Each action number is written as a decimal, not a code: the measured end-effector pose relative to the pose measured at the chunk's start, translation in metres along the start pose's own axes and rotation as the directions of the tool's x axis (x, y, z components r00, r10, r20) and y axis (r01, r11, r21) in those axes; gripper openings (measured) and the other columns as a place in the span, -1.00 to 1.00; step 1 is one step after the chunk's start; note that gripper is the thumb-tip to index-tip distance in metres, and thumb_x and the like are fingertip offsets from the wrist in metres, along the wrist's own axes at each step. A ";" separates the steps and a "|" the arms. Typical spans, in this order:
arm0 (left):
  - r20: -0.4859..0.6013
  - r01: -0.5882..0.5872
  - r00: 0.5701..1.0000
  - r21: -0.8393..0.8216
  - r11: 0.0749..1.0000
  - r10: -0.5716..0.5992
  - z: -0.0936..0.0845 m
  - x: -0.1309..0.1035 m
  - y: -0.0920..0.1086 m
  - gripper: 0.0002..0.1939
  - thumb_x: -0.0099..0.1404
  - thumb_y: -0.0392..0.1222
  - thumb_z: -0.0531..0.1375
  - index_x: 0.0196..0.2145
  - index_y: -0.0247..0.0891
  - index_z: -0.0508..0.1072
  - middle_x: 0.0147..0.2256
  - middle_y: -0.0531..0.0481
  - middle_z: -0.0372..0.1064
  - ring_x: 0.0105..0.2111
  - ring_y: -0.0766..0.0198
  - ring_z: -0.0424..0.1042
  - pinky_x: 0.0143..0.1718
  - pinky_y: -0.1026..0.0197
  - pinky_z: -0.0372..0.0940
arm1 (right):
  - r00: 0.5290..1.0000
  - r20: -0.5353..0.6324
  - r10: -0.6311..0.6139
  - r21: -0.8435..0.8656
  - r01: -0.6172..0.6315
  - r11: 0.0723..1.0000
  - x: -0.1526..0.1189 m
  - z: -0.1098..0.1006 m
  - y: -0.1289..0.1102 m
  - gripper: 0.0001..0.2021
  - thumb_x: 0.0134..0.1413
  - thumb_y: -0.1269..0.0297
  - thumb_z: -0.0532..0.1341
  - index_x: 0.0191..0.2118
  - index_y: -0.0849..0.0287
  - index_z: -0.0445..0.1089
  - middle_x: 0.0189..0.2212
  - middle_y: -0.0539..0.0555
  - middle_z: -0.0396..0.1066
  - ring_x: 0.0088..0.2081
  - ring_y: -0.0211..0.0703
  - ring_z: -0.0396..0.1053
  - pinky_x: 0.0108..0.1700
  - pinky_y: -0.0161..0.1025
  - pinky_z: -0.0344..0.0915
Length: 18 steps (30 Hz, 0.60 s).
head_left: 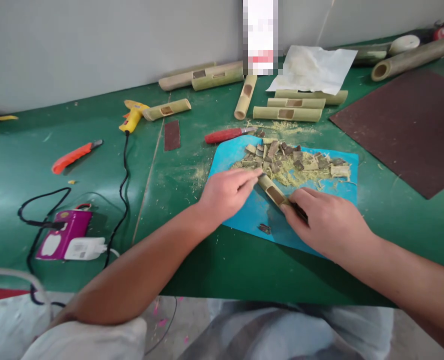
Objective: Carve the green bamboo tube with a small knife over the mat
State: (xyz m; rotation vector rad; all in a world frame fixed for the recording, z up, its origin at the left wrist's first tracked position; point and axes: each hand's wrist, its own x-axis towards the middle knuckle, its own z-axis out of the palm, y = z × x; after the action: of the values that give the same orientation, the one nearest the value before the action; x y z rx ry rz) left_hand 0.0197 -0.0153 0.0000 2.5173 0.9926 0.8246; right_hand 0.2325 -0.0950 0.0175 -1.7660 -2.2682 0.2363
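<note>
A short bamboo tube [273,192] with a rectangular opening in its upper side lies at a slant between my hands, over a blue sheet [240,212]. My right hand [317,217] is wrapped round its near end, thumb along the side. At the far end, my left hand [231,192] has its fingers pinched together, with a small dark piece at the fingertips that is too small to name. Bamboo chips [299,162] and pale shavings are heaped on the sheet beyond the tube. One dark chip [265,229] lies nearer me.
A red-handled knife [225,135] lies behind the sheet. Cut bamboo tubes [287,114] line the back. At left are an orange cutter [73,157], yellow glue gun [131,116] and purple power strip [64,232]. A brown sheet [409,130] is at right.
</note>
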 end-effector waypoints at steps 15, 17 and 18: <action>0.010 -0.013 1.000 0.041 0.999 0.012 0.002 -0.001 -0.001 -0.70 0.49 -0.18 0.09 0.02 -0.28 0.56 -0.19 -0.13 0.60 -0.23 0.23 0.59 -0.19 0.26 0.48 | 1.000 -0.003 0.000 -0.020 0.000 1.000 0.000 0.000 0.000 -0.67 0.29 0.13 0.03 -0.45 0.14 0.31 -0.53 0.02 0.36 -0.57 -0.28 0.19 -0.49 -0.21 -0.16; 0.020 -0.018 1.000 0.036 0.999 0.018 0.002 -0.001 0.000 -0.70 0.49 -0.18 0.10 0.04 -0.29 0.55 -0.23 -0.12 0.60 -0.27 0.24 0.59 -0.22 0.26 0.48 | 1.000 -0.003 0.001 -0.022 -0.001 1.000 -0.001 0.000 0.000 -0.68 0.30 0.14 0.03 -0.44 0.15 0.32 -0.53 0.03 0.37 -0.56 -0.27 0.20 -0.49 -0.21 -0.16; 0.041 -0.030 0.999 0.021 0.999 0.029 0.001 0.000 0.000 -0.70 0.49 -0.19 0.10 0.04 -0.29 0.55 -0.26 -0.10 0.60 -0.31 0.25 0.59 -0.24 0.27 0.48 | 1.000 -0.004 0.001 -0.021 -0.001 1.000 -0.001 0.001 0.001 -0.69 0.29 0.15 0.03 -0.43 0.15 0.33 -0.52 0.03 0.38 -0.56 -0.27 0.20 -0.49 -0.21 -0.16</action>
State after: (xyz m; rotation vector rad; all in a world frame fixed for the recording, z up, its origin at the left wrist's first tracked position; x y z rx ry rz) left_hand 0.0202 -0.0153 -0.0011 2.5623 0.9593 0.7723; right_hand 0.2330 -0.0954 0.0167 -1.7761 -2.2760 0.2098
